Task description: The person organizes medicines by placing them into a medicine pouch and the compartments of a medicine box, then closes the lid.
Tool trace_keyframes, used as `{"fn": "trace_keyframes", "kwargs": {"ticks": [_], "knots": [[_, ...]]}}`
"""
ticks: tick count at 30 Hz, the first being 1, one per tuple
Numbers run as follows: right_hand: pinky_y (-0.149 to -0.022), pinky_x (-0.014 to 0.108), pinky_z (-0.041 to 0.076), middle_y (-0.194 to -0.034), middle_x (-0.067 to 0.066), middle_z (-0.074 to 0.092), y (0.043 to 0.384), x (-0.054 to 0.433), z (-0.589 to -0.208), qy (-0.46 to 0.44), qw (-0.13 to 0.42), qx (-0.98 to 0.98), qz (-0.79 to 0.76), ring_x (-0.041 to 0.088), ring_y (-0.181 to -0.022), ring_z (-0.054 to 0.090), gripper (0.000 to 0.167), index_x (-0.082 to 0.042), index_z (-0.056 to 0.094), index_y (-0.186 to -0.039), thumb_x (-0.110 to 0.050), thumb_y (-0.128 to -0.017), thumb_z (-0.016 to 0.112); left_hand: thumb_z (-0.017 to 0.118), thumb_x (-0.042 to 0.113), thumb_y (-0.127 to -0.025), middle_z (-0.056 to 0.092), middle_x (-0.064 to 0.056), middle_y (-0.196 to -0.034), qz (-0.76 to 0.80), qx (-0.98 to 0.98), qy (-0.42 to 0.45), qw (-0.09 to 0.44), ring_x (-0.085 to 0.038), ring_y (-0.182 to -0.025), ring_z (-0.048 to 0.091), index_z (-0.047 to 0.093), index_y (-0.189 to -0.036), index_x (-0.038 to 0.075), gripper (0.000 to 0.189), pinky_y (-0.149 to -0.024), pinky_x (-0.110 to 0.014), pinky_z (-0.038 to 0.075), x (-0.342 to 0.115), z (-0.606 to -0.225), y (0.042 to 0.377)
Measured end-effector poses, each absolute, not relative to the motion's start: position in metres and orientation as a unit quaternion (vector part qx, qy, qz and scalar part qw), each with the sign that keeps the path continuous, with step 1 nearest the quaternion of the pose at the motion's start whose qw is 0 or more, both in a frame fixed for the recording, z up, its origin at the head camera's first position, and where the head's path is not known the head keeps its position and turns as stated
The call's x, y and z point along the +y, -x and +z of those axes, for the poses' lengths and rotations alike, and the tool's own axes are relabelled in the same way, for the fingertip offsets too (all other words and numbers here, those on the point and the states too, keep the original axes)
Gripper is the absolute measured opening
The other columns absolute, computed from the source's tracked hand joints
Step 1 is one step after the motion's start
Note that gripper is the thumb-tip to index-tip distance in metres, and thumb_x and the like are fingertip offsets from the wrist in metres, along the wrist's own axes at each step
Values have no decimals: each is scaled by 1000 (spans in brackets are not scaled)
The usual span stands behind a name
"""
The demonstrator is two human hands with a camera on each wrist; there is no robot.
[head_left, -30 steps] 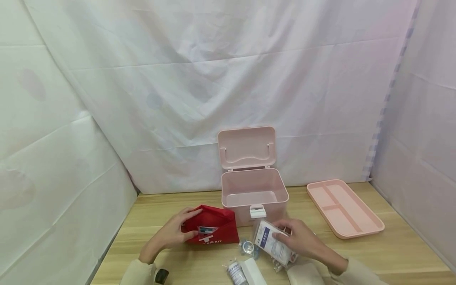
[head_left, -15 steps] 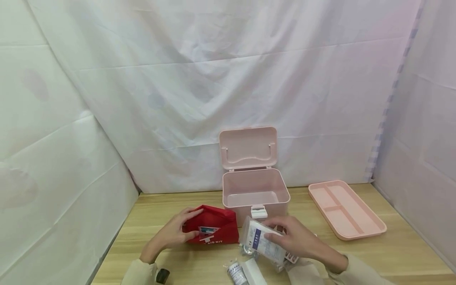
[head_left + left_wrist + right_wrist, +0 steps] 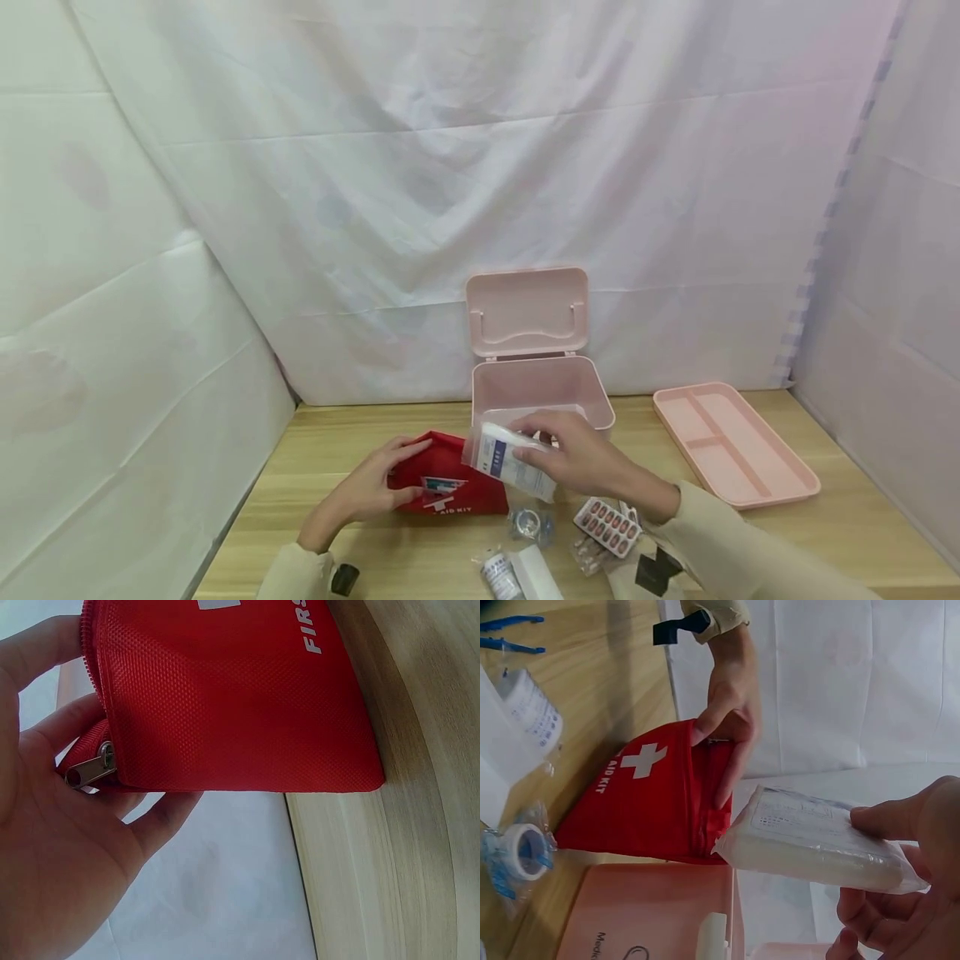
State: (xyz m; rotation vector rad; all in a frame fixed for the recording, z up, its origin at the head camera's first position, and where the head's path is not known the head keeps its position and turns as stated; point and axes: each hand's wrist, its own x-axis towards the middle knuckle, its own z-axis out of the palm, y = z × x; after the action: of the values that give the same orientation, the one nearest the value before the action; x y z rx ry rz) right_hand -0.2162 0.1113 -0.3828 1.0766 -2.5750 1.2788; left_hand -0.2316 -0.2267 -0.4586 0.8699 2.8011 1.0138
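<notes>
My left hand (image 3: 367, 487) grips the side edge of a red first aid pouch (image 3: 486, 498), thumb in front and fingers behind. The pouch is unzipped; its metal zipper pull (image 3: 94, 769) shows in the left wrist view. Inside the pouch's mouth is a packet with green and white print (image 3: 442, 485). My right hand (image 3: 581, 454) pinches a clear plastic packet (image 3: 802, 840) with white contents and a blue label. In the right wrist view, the packet's front corner is close to the pouch's opening; I cannot tell whether they touch.
Behind stands a pink box (image 3: 536, 383) with its lid up. A pink divided tray (image 3: 753, 442) lies at the right. Nearer me are a bagged tape roll (image 3: 528, 525), a wrapped white bottle (image 3: 500, 575), a white carton (image 3: 536, 575), a capsule blister pack (image 3: 609, 527) and blue tweezers (image 3: 514, 646).
My right hand has lifted the plastic packet and carried it left toward the pouch, uncovering the blister pack and the tape roll. My left hand keeps its hold on the pouch.
</notes>
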Motion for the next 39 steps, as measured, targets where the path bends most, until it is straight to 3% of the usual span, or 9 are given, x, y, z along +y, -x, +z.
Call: {"fn": "trace_keyframes", "kwargs": {"ticks": [8,17,29,35,39], "knots": [[-68,23,52,-100,0,73,232,96,-375,-340,43,-856,388,10,-82,63,27,-15,72,-117,-20,-91,71,76,20,-84,52,-9,-137,326,905,-270,33,-28,-119,53,51,-144,11,65,-95,-50,49,-226,-458,232],[-64,26,55,-103,3,71,242,72,-376,-318,0,-840,440,12,-81,64,27,-12,71,-119,-16,-93,69,76,19,-84,49,-10,-141,334,909,-245,46,-31,-122,51,51,-145,14,67,-98,-56,46,-224,-458,233],[-64,29,57,-108,4,69,254,44,-391,-307,-34,-802,511,15,-82,63,28,-12,68,-123,-16,-95,66,77,22,-82,54,-8,-133,319,911,-262,32,-26,-117,54,55,-138,1,64,-96,-50,50,-224,-457,236],[-67,27,57,-106,5,70,257,35,-405,-318,-25,-790,523,14,-84,65,27,-10,66,-124,-15,-97,64,76,21,-84,53,-9,-136,338,906,-249,52,-28,-119,55,54,-140,5,62,-96,-52,50,-225,-457,236],[-69,25,56,-105,7,70,256,33,-414,-343,-12,-789,509,13,-86,66,26,-8,65,-122,-13,-97,63,77,20,-84,54,-8,-135,344,904,-250,50,-28,-120,55,60,-133,8,52,-97,-52,49,-226,-458,235]]}}
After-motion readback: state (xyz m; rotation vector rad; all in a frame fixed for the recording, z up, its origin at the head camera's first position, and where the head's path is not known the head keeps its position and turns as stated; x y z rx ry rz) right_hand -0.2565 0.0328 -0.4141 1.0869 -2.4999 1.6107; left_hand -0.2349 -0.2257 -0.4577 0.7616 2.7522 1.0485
